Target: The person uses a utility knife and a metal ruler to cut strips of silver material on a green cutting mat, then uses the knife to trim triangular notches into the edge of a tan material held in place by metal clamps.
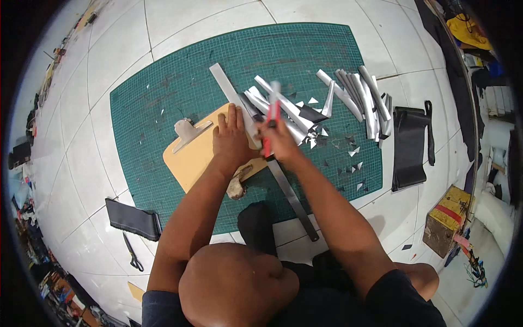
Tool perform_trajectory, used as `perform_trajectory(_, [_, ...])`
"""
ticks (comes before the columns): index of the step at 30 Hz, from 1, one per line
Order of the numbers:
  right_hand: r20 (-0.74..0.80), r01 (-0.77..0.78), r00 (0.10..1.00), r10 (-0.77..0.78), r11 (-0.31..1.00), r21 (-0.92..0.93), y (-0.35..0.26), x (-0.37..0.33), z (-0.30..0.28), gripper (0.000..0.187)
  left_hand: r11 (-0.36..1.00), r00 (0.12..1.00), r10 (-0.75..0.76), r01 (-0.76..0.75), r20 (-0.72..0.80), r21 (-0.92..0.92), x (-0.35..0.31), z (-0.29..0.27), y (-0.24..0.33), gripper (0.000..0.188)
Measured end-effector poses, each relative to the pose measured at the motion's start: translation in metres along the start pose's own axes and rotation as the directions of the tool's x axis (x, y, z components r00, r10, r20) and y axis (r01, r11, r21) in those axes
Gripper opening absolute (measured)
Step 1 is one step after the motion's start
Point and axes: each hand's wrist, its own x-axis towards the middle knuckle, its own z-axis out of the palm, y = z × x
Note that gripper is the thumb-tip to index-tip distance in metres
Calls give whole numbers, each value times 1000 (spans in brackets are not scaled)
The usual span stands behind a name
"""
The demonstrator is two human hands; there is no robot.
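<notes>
My left hand (231, 136) presses flat, fingers stretched out, over the edge of a tan clipboard (188, 161) and a long metal ruler (291, 191). The ruler runs slantwise past the clipboard's right side. Close by, my right hand (282, 144) is closed around a red utility knife (271, 122), its pale upper end blurred by motion. Just beyond the knife lie loosely curled silver-and-black strips (291, 111). Small triangular offcuts (313, 140) are scattered beside them. Everything rests on a green gridded cutting mat (163, 87).
A second bunch of silver strips (370, 101) lies on the mat's right. Folded black material (409, 147) and a yellow box (448, 218) sit farther right. Another black piece (132, 219) and scissors (132, 252) are at lower left. A brownish lump (236, 189) touches the clipboard's near edge.
</notes>
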Motion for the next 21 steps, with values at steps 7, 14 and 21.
perform_trajectory(7, [-325, 192, 767, -553, 681, -706, -40, -7, -54, 34, 1000, 999, -15, 16, 49, -19, -1, -7, 0, 133])
perform_trajectory(14, [74, 152, 965, -253, 304, -941, -26, -12, 24, 31, 997, 991, 31, -21, -129, 80, 4, 12, 1, 106])
perform_trajectory(21, [93, 157, 956, -279, 218, -963, -27, 5, 37, 24, 1000, 999, 9, -9, -43, -6, 4, 9, -2, 104])
